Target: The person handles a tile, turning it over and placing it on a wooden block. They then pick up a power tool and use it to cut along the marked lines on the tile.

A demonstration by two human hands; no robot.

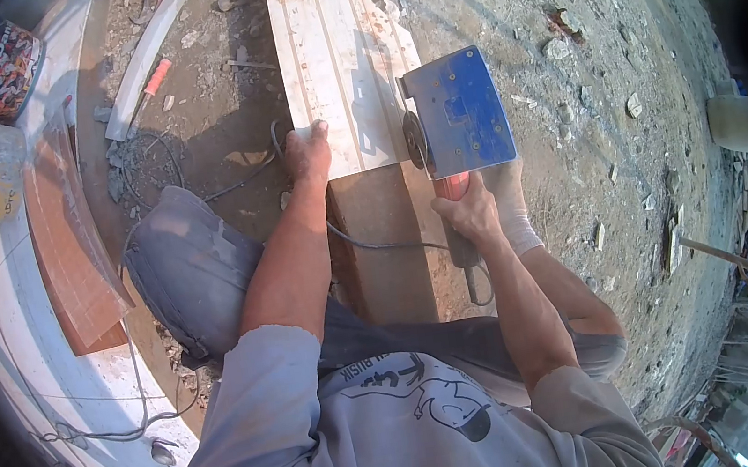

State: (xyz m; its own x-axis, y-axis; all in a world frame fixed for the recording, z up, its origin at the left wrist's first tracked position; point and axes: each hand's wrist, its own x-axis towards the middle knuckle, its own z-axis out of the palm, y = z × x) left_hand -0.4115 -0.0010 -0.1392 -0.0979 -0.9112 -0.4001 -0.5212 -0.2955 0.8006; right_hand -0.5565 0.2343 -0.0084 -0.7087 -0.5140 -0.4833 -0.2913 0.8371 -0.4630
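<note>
The pale board (324, 56) lies at twelve o'clock, its near end on a wooden block (381, 218) at the centre. Just beside its right edge, between one and two o'clock, is a power saw (463, 118) with a blue metal plate, its round blade near the board. The right hand (473, 213), at three o'clock, is closed around the saw's red and dark handle. At eleven o'clock the left hand (309, 152) presses on the board's near left corner, partly curled, thumb on top; its fingertips are hard to make out. A cord (385, 245) crosses the block. Farther out, a white strip (142, 64) lies between ten and eleven o'clock, brown curved sheets (72, 235) at nine, and a bucket (2, 174) between nine and ten.
</note>
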